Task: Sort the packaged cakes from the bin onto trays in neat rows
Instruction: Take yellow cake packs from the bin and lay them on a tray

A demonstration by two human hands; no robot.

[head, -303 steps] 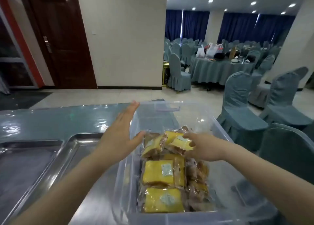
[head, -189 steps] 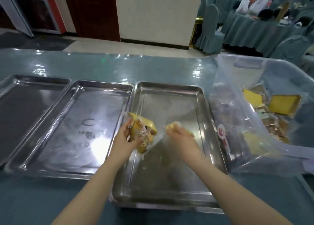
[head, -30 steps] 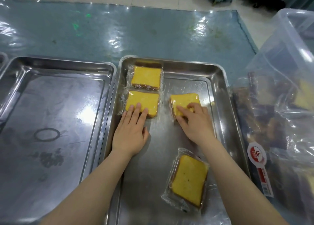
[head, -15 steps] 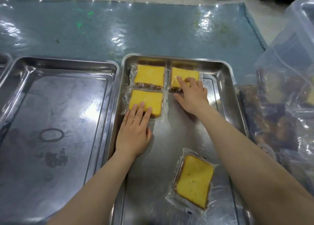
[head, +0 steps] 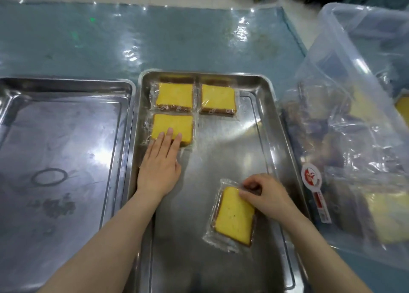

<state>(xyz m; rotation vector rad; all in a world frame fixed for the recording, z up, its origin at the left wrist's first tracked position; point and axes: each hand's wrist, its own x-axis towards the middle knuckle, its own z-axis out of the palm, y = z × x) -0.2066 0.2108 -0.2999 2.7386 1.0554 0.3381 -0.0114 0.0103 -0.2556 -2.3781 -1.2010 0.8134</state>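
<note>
- At the left edge of the surface (head: 199, 33) sits a steel tray (head: 66, 151) with nothing on it but smudges and a ring mark; its right rim runs just beside the next tray.
- The middle tray (head: 274, 137) carries four wrapped yellow cakes. Three sit at its far end: one cake in the far left corner (head: 174, 95), a second cake (head: 218, 98) just to its right, their wrappers touching or nearly so, and a third cake (head: 172, 129) directly on the near side of the corner one.
- Your left hand (head: 159, 171) lies flat on the tray floor, fingers straight and together, gripping nothing; the fingertips (head: 170, 133) rest on the near edge of that third cake.
- A fourth cake (head: 234, 217) lies apart from the others, toward the near right part of the tray and turned at an angle to the rows.
- Your right hand (head: 265, 195) is at the far right corner of this loose cake, fingers curled, pinching the clear wrapper there with the thumb on top of the pack. The cake looks to be lying on the tray.
- At the right edge of the surface stands a clear plastic bin (head: 332, 56), beside the middle tray's right rim, with a red and white label (head: 314, 188) on its near wall. More wrapped cakes (head: 385, 217) show dimly through its sides; how many, you cannot tell.
</note>
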